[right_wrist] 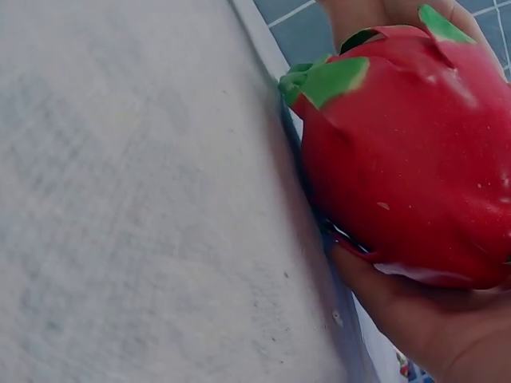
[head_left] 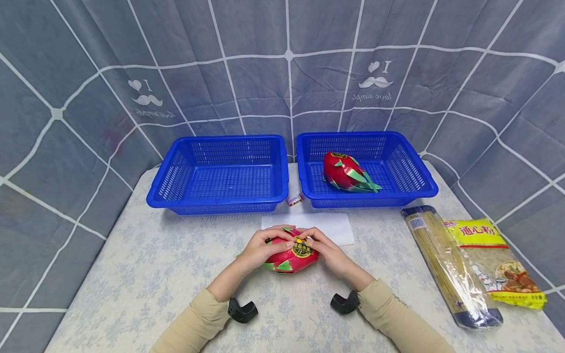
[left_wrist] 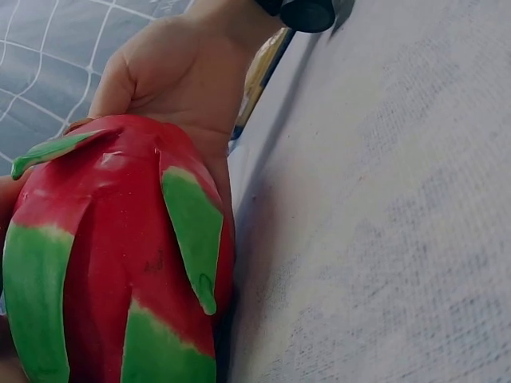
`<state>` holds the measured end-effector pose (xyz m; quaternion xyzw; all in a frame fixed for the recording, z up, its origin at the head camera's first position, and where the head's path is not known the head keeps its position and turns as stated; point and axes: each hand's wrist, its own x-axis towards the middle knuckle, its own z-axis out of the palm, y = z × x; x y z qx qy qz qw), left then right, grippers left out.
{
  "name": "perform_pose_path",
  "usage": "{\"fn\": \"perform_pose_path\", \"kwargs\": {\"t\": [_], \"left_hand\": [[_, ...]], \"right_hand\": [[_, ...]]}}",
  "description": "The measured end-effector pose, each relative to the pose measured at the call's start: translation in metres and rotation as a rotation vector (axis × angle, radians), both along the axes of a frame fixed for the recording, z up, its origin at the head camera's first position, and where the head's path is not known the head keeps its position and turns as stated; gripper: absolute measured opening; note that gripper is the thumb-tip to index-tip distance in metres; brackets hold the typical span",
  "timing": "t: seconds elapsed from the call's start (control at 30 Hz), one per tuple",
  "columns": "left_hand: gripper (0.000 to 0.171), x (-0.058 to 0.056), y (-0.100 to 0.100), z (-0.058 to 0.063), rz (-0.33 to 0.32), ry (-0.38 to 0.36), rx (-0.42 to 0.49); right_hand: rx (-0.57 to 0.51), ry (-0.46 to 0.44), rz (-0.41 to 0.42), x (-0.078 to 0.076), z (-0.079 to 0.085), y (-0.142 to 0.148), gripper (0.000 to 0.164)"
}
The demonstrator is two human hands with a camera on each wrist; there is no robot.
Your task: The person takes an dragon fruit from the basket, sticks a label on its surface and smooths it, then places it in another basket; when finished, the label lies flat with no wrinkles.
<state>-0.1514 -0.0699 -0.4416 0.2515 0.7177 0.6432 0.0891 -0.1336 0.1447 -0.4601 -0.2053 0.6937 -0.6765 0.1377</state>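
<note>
A red dragon fruit (head_left: pixel 282 260) with green-tipped scales lies on its side on the cloth-covered table. My left hand (head_left: pixel 260 247) grips its left part, while my right hand (head_left: pixel 327 251) holds the right end. Both thumbs and fingertips come close together on top, beside a black and gold round sticker (head_left: pixel 302 249). In the left wrist view the dragon fruit (left_wrist: pixel 120 239) fills the lower left, with the other hand's palm behind it. Smooth red skin of the dragon fruit (right_wrist: pixel 407 152) shows in the right wrist view, a hand's fingers beneath it.
Behind the hands lies a white sheet (head_left: pixel 337 229). Two blue baskets stand at the back: the left basket (head_left: pixel 216 201), and the right basket (head_left: pixel 375 200) holding another dragon fruit (head_left: pixel 344 171). A small wrapped piece (head_left: pixel 294 199) sits between them. Packaged noodles (head_left: pixel 450 264) and a yellow bag (head_left: pixel 499 264) lie right.
</note>
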Motion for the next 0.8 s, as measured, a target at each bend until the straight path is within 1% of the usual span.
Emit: {"fn": "perform_pose_path", "kwargs": {"t": [0.13, 0.23, 0.3, 0.37, 0.47, 0.6, 0.7, 0.77, 0.8], "left_hand": [[0.016, 0.001, 0.000, 0.001, -0.008, -0.002, 0.000], [0.015, 0.001, -0.001, 0.001, -0.010, -0.001, -0.010], [0.014, 0.002, -0.001, 0.001, 0.001, 0.018, -0.021], [0.015, 0.002, -0.001, 0.001, 0.028, 0.048, -0.035], [0.015, 0.005, 0.001, 0.003, 0.086, 0.085, -0.079], [0.016, 0.011, 0.005, 0.008, 0.147, 0.086, -0.137], [0.015, 0.014, 0.007, 0.009, 0.187, 0.098, -0.143], [0.014, 0.016, 0.010, 0.010, 0.210, 0.120, -0.127], [0.013, 0.019, 0.010, 0.013, 0.221, 0.139, -0.121]], "right_hand": [[-0.052, -0.010, 0.048, -0.001, 0.000, 0.002, 0.028], [-0.097, -0.038, 0.079, -0.002, -0.001, 0.003, 0.030], [-0.117, -0.058, 0.088, -0.002, -0.001, 0.003, 0.031], [-0.124, -0.074, 0.088, -0.002, -0.002, 0.003, 0.033], [-0.064, -0.046, 0.049, -0.002, -0.002, 0.002, 0.034], [0.029, 0.030, -0.017, -0.001, -0.003, 0.000, 0.028], [0.021, 0.060, -0.043, 0.000, -0.005, -0.002, 0.027], [0.005, 0.067, -0.054, 0.001, -0.006, -0.003, 0.029], [-0.003, 0.070, -0.055, 0.001, -0.006, -0.004, 0.030]]}}
